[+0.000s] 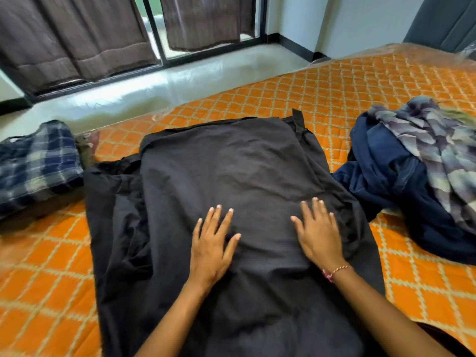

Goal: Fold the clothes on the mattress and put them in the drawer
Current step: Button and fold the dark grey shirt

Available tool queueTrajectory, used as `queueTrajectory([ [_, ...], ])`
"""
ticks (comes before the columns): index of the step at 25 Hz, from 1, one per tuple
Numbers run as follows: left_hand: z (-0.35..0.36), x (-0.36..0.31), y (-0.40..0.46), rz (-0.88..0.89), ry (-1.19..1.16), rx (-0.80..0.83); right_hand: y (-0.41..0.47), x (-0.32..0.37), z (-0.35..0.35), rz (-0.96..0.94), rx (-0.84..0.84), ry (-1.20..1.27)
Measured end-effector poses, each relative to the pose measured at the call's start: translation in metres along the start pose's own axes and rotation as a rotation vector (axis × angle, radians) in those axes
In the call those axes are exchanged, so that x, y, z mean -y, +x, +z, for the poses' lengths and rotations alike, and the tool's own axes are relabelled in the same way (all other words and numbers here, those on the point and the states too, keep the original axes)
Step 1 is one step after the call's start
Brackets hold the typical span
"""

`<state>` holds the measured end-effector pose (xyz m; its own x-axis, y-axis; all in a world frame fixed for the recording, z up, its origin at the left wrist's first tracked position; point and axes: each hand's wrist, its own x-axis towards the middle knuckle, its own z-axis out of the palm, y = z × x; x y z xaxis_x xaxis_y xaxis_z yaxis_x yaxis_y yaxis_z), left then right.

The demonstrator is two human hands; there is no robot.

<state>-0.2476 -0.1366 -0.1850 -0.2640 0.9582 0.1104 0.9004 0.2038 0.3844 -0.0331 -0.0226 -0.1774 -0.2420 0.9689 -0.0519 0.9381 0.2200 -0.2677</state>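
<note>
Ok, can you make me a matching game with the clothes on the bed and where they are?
Things:
1. black garment
2. blue plaid garment
3. navy garment
4. grey patterned garment

Places:
A. at the left edge of the mattress
B. lying on top of the navy one
C. spread flat under both hands, left hand and right hand
D. crumpled in a heap on the right

Pairs: 1-C, 2-A, 3-D, 4-B

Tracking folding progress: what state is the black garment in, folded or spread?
Partly folded: black garment lies flat, side turned inward, under both open hands.
</note>
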Motion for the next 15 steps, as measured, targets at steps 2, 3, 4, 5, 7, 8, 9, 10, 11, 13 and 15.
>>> queueTrajectory([
  [2, -0.013, 0.02, -0.042, -0.191, -0.082, -0.057, -0.041, 0.034, 0.017, -0.13, -0.011, 0.02],
  [3, -0.015, 0.029, -0.061, -0.251, -0.123, -0.016, -0.057, 0.042, 0.022, -0.147, 0.037, 0.005],
  [4, -0.015, 0.039, -0.079, -0.281, -0.112, 0.036, -0.072, 0.043, 0.026, -0.134, 0.088, -0.022],
  [5, -0.016, 0.046, -0.089, -0.294, -0.056, 0.042, -0.078, 0.04, 0.029, -0.106, 0.097, -0.043],
  [7, -0.019, 0.055, -0.092, -0.32, 0.055, 0.037, -0.087, 0.026, 0.03, -0.069, 0.055, -0.063],
  [8, -0.022, 0.055, -0.091, -0.337, 0.069, 0.036, -0.094, 0.019, 0.027, -0.056, 0.031, -0.085],
  [9, -0.022, 0.055, -0.092, -0.348, 0.093, 0.032, -0.104, 0.013, 0.026, -0.025, -0.002, -0.085],
  [10, -0.021, 0.058, -0.096, -0.353, 0.119, 0.017, -0.115, 0.008, 0.027, 0.049, -0.015, -0.047],
  [11, -0.021, 0.061, -0.103, -0.351, 0.141, -0.006, -0.129, 0.004, 0.029, 0.15, -0.021, 0.004],
  [13, -0.023, 0.068, -0.116, -0.355, 0.187, -0.033, -0.148, -0.001, 0.035, 0.328, -0.022, 0.101],
  [15, -0.027, 0.068, -0.122, -0.384, 0.191, 0.011, -0.15, -0.002, 0.031, 0.436, -0.032, 0.201],
])
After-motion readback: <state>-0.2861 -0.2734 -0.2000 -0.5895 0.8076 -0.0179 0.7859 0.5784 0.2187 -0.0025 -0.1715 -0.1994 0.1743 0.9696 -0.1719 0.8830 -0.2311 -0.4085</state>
